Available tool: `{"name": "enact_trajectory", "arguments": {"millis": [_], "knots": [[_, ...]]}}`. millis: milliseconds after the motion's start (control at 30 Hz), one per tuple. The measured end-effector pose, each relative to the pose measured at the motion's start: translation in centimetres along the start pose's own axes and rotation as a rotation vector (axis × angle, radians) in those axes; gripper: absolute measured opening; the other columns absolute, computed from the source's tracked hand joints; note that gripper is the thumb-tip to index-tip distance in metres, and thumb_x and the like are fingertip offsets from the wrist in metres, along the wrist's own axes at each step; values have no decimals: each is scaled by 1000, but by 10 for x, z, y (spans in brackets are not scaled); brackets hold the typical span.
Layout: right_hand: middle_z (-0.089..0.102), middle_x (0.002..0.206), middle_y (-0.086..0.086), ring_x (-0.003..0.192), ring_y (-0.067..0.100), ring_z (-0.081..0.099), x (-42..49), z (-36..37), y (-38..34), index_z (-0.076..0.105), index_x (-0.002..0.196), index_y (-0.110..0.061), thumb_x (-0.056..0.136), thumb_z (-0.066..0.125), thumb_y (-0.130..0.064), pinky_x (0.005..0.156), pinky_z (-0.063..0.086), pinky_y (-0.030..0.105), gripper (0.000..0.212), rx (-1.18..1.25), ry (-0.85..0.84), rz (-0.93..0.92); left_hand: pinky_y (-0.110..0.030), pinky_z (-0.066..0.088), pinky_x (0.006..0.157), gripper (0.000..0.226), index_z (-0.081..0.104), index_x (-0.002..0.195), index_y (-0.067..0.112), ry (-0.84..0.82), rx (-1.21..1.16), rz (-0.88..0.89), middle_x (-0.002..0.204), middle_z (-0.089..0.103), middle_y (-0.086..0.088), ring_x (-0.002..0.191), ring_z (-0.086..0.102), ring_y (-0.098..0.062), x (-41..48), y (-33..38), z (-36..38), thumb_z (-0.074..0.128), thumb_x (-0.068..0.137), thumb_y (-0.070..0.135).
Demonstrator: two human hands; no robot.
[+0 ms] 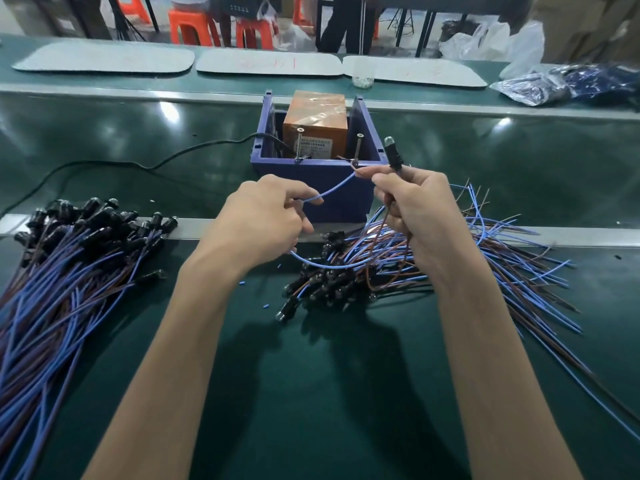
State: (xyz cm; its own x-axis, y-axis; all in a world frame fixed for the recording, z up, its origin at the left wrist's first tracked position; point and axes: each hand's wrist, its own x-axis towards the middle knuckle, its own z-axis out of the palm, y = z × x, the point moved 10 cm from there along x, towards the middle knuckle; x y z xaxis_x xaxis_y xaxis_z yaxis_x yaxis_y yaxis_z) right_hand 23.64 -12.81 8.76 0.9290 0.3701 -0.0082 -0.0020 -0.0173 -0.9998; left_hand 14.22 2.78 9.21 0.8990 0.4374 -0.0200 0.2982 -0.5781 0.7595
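green bench mat (311, 393) under our arms, both hands on one wired indicator lamp (393, 152).
our left hand (266, 216) pinches the lamp's blue wire (334, 186); our right hand (415, 209) grips its leads in a fist, the lamp upright above it, just beside the blue box (311, 178) and its right screw (357, 147). a heap of wired lamps (332, 285) lies below our hands, and another bundle (79, 258) lies at near left.
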Motion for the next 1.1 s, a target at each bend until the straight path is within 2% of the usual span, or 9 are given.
{"name": "enact_trajectory", "arguments": {"millis": [133,300,367,467,533,700,867,1000,1100], "knots": [[41,51,-9,35,2,30,-3,6,-5,71,83,-14,95,48,-2,36,23,11,28,-2,-47,-11,-27,55,68,43,69,103,31,-5,-17,9,62,68,13,42,53,-9,1,-1,0,38,91,5],[61,50,-5,34,2,25,0,-5,1,65,84,-14,94,45,0,35,22,14,26,14,66,26,-24,55,63,32,66,104,22,91,-61,-41,65,72,13,41,56,-3,3,-9,-16,41,93,7],[68,57,-2,36,4,23,1,-12,2,62,86,-14,94,45,-1,36,21,15,23,11,115,32,-24,56,61,32,65,106,21,142,-100,-60,65,72,12,43,59,-3,2,-12,-24,41,91,5],[74,72,3,38,2,34,3,-20,2,61,88,-15,93,47,-3,47,28,17,19,-36,178,13,-31,58,74,34,61,105,24,199,-87,-53,65,72,13,51,66,-7,-1,-11,-33,41,87,5],[74,76,5,43,0,41,3,-25,2,60,87,-16,93,46,-4,54,30,21,20,-41,221,1,-29,55,74,34,58,104,26,230,-84,-49,64,71,16,50,67,-9,-2,-11,-38,40,85,5],[73,68,-1,47,6,28,3,-34,3,59,87,-18,92,44,-3,47,27,20,22,-4,292,-6,-24,48,62,29,57,92,29,304,-104,-61,61,69,18,46,65,-6,-5,-14,-51,40,85,6],[72,67,-3,44,4,36,3,-33,5,59,87,-20,94,43,-5,50,29,21,23,-14,290,2,-27,52,68,28,56,84,30,329,-99,-60,61,69,19,47,66,-6,-6,-15,-55,39,86,7],[72,69,-1,45,6,27,0,-34,2,61,93,-17,94,43,-3,43,27,17,22,5,306,0,-27,51,67,29,55,82,31,340,-101,-62,59,68,20,47,65,-5,-5,-16,-57,39,85,7],[70,69,-1,44,7,26,-1,-35,1,62,90,-17,95,43,-3,39,26,16,24,35,317,-2,-27,53,69,30,55,79,32,339,-101,-59,59,68,20,47,65,-5,-6,-16,-58,39,86,8]]}}
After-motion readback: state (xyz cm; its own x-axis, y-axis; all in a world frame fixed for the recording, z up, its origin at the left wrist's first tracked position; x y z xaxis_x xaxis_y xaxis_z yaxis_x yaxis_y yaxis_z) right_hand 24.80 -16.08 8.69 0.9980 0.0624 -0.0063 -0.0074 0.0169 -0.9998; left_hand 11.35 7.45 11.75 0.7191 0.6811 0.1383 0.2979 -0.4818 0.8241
